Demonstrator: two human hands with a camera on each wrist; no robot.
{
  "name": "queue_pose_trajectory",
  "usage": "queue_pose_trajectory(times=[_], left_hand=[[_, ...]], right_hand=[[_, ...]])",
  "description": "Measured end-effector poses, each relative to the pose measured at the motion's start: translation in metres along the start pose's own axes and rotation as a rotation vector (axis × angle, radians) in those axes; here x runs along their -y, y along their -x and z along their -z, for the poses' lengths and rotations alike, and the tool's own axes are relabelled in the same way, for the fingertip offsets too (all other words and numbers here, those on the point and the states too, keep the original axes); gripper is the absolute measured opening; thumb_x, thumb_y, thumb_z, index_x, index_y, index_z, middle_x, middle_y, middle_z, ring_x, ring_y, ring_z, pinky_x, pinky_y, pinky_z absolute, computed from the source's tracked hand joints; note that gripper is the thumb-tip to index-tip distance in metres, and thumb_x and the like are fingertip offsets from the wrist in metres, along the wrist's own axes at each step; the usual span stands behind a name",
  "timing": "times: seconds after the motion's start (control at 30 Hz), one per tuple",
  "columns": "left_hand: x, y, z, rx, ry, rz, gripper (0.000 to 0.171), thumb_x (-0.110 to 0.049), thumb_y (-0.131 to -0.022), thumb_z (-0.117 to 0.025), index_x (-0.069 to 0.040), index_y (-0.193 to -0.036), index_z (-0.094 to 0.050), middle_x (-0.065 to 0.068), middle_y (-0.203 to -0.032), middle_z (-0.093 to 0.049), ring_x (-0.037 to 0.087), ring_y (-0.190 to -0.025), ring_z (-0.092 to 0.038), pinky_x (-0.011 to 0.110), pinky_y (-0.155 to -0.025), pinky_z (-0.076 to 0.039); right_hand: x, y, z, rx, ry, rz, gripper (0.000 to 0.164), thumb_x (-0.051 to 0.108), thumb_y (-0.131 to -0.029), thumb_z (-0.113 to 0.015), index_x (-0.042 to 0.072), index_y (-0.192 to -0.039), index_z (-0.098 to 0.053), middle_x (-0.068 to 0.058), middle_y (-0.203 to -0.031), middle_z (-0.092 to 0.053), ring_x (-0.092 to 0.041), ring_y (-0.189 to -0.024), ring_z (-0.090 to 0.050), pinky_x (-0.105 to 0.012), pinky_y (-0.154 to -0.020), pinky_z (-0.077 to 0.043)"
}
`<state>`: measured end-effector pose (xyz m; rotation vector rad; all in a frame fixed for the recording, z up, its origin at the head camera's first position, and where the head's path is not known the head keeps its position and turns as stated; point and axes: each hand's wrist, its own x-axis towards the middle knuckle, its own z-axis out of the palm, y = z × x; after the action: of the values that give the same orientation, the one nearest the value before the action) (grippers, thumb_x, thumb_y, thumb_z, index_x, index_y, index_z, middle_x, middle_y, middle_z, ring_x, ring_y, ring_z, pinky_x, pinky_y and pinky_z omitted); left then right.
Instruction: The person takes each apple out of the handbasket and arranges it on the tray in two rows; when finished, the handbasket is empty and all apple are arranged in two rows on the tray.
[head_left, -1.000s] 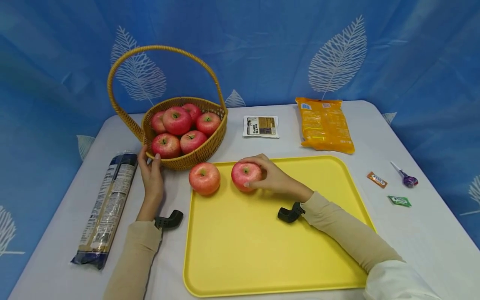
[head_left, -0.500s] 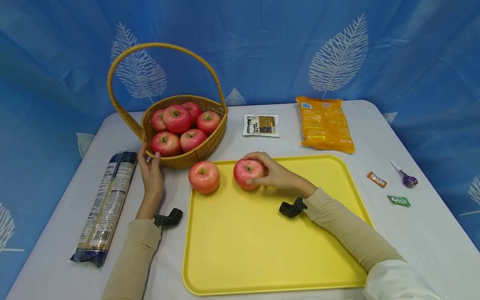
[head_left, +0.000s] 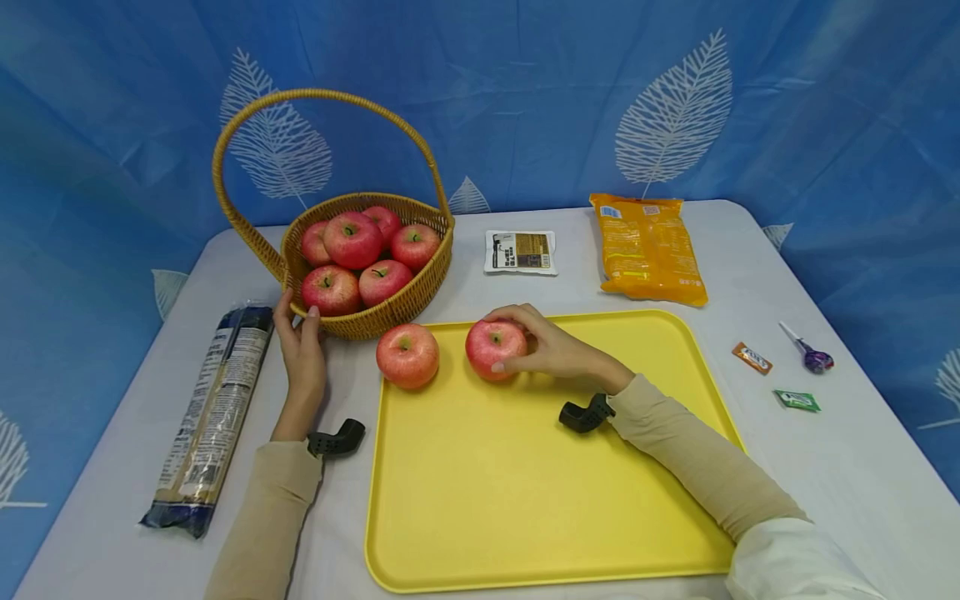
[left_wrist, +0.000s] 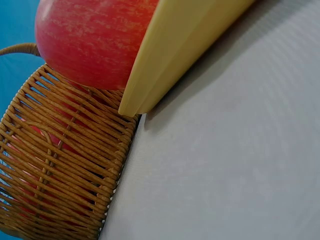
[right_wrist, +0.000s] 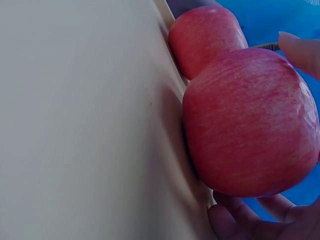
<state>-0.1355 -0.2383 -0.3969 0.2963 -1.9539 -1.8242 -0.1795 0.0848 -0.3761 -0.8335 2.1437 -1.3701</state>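
Observation:
My right hand (head_left: 551,346) grips a red apple (head_left: 495,348) at the back edge of the yellow tray (head_left: 525,483), thumb on the near side and fingers round the far side. In the right wrist view this apple (right_wrist: 250,125) sits low against the tray surface. Left of it, a second apple (head_left: 408,356) rests at the tray's back left corner. A wicker basket (head_left: 416,296) holding several apples stands behind. My left hand (head_left: 302,354) touches the basket's near left side with fingers and thumb spread, mostly straight. The left wrist view shows the basket (left_wrist: 60,165), not the hand.
A long clear-and-blue package (head_left: 210,417) lies at the left. Behind the tray are a small white packet (head_left: 521,252) and an orange bag (head_left: 651,250). To the right lie a lollipop (head_left: 813,358), an orange-brown wrapped sweet (head_left: 752,358) and a green one (head_left: 797,401).
The right hand has shifted very slightly right with its apple, which has turned a little. The left hand stays at the basket.

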Motion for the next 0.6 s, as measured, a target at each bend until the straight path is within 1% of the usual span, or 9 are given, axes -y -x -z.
queue_pose_trajectory(times=[0.13,0.27,0.43,0.6], left_hand=[[0.0,0.0,0.0,0.003,0.0,0.003,0.053,-0.021,-0.096,-0.037,-0.01,-0.143,-0.015,0.01,-0.147,-0.021,0.022,-0.124,-0.037,0.032,-0.09,-0.034],[-0.001,-0.001,0.0,0.002,-0.007,0.009,0.053,-0.021,-0.096,-0.037,-0.01,-0.143,-0.016,0.009,-0.147,-0.02,0.024,-0.128,-0.034,0.032,-0.094,-0.033],[-0.001,0.0,0.0,-0.006,-0.028,0.005,0.052,-0.021,-0.096,-0.037,-0.01,-0.143,-0.016,0.01,-0.146,-0.021,0.024,-0.126,-0.036,0.03,-0.092,-0.035],[0.0,0.0,0.001,-0.001,-0.017,0.005,0.053,-0.02,-0.096,-0.037,-0.01,-0.143,-0.016,0.01,-0.146,-0.02,0.025,-0.127,-0.035,0.033,-0.094,-0.034]], right_hand=[[-0.009,-0.003,0.0,-0.008,0.004,0.004,0.065,0.019,-0.076,-0.073,0.021,-0.132,-0.04,-0.004,-0.13,-0.036,-0.02,-0.116,-0.039,-0.036,-0.094,-0.04],[-0.021,-0.007,0.0,-0.008,0.001,0.01,0.071,0.026,-0.076,-0.073,0.027,-0.135,-0.035,0.0,-0.135,-0.033,-0.02,-0.118,-0.041,-0.037,-0.095,-0.04],[-0.021,-0.008,0.001,0.003,-0.029,0.01,0.077,0.029,-0.077,-0.071,0.023,-0.141,-0.027,-0.003,-0.135,-0.035,-0.021,-0.118,-0.043,-0.039,-0.097,-0.04],[-0.02,-0.009,0.003,-0.008,-0.046,-0.012,0.075,0.026,-0.081,-0.068,0.023,-0.142,-0.024,-0.008,-0.13,-0.039,-0.023,-0.114,-0.047,-0.039,-0.095,-0.042]])
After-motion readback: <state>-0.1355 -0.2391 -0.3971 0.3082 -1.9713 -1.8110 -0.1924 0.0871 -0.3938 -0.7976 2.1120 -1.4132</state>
